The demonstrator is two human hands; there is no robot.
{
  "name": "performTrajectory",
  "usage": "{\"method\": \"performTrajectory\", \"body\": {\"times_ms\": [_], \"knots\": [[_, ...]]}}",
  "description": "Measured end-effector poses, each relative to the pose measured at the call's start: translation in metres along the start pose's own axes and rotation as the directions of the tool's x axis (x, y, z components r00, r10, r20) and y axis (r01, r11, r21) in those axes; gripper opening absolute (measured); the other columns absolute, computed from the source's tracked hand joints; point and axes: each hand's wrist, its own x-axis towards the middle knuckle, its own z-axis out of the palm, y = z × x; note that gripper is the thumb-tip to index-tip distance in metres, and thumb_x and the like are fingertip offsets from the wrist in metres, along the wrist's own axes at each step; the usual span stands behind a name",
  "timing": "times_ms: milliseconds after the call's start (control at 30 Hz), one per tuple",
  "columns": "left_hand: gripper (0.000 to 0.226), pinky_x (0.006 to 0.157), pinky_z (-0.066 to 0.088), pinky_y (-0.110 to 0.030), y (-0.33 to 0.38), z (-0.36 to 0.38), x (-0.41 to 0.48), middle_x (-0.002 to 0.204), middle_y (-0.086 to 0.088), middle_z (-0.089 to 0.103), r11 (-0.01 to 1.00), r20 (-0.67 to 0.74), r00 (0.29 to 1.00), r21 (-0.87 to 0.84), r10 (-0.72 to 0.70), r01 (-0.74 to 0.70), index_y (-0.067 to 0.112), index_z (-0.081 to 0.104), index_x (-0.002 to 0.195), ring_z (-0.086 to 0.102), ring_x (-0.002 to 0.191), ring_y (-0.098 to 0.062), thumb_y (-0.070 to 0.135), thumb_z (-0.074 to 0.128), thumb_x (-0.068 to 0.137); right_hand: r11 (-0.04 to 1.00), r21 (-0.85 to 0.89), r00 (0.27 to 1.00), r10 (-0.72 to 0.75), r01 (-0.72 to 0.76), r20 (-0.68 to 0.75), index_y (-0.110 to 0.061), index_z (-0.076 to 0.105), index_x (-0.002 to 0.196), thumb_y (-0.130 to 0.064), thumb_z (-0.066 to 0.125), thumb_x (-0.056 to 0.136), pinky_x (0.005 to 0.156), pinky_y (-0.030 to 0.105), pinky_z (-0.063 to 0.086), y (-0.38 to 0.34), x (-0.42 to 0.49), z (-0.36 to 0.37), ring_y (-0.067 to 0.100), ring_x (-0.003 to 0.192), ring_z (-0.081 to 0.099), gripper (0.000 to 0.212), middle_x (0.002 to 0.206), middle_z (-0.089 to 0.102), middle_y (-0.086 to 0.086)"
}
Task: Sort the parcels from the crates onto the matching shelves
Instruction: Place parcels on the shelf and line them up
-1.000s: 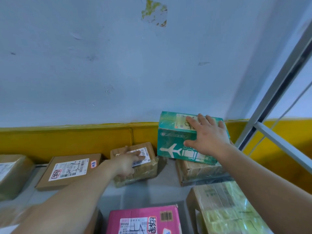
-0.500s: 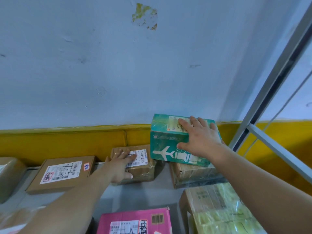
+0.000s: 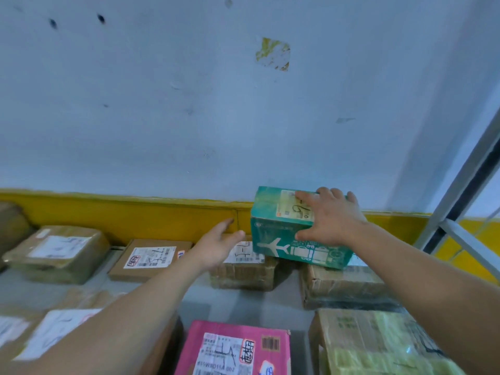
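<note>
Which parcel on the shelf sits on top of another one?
The teal box with the airplane print: it alone rests on a brown carton, under the right hand.

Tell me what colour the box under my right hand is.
The box is teal green with white aeroplane and luggage prints; head view.
</note>
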Motion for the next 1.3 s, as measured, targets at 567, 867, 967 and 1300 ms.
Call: {"method": "performTrajectory", "body": {"times_ms": [567,867,967,1300], "knots": [[0.062,0.064,0.045,-0.004,-0.098,-0.191,-0.232,0.132,0.006,0.051,0.963,-0.455,0.89,-0.228,0.026,-0.145,0.026,0.027,0.148,0.057,0.103,-0.004,0.025,0.059,0.094,0.897,0.031,0.876,-0.422,0.44,-0.236,-0.045,0.011,0.154,-0.078,0.062,0.071,0.119,0.056,0.015,-0.292,-0.101,-0.073,0.031,0.143,0.025,0.102,0.154,0.029,0.008],[0.068,0.073,0.048,-0.014,-0.233,-0.316,-0.431,0.135,0.013,0.048,0.955,-0.65,0.743,-0.292,-0.162,-0.047,0.029,0.028,0.149,0.054,0.11,-0.006,0.034,0.062,0.091,0.694,0.017,0.68,-0.7,0.72,-0.218,-0.044,0.008,0.154,-0.076,0.06,0.074,0.12,0.058,0.011,-0.535,-0.193,-0.074,0.033,0.144,0.023,0.101,0.154,0.029,0.012],[0.066,0.059,0.048,-0.006,-0.274,-0.344,-0.476,0.134,0.01,0.043,0.945,-0.693,0.684,-0.326,-0.228,-0.015,0.022,0.024,0.152,0.053,0.1,-0.001,0.024,0.058,0.095,0.627,0.017,0.618,-0.764,0.779,-0.186,-0.045,0.008,0.154,-0.077,0.06,0.074,0.119,0.059,0.013,-0.606,-0.213,-0.065,0.033,0.143,0.024,0.101,0.155,0.028,0.012],[0.076,0.099,0.044,-0.029,-0.42,-0.423,-0.512,0.147,0.007,0.036,0.907,-0.665,0.62,-0.354,-0.416,0.229,0.026,0.021,0.152,0.04,0.127,-0.012,0.029,0.065,0.091,0.528,0.084,0.532,-0.846,0.845,-0.032,-0.044,0.008,0.155,-0.077,0.06,0.075,0.12,0.055,0.01,-0.792,-0.199,0.012,0.034,0.146,0.017,0.101,0.159,0.022,0.012]]}}
